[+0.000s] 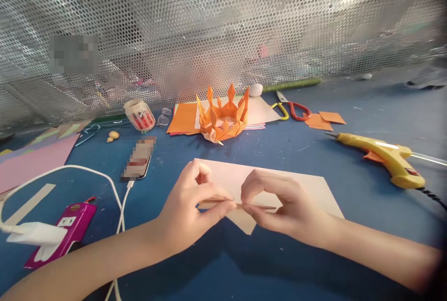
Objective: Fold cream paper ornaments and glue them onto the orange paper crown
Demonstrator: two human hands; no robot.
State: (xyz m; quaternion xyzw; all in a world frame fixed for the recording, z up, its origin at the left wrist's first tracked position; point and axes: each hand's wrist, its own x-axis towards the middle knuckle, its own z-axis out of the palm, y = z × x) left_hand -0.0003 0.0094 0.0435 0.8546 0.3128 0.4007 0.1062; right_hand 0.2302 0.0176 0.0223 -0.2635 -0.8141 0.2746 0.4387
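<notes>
A pale peach sheet of paper [314, 187] lies on the blue table in front of me, its near edge folded into a narrow strip. My left hand [190, 210] pinches that folded edge between thumb and fingers. My right hand [279, 201] pinches the same fold just to the right, fingertips almost touching the left ones. A corner of the paper [246, 224] sticks out below both hands.
An orange folded paper crown [225, 117] sits on a stack of coloured sheets [183, 119]. Scissors [293, 107] and orange scraps [324, 119] lie right of it, a yellow glue gun [384, 156] further right. Left: a phone [138, 161], white cable [118, 194], pink power strip [66, 231], small jar [139, 114].
</notes>
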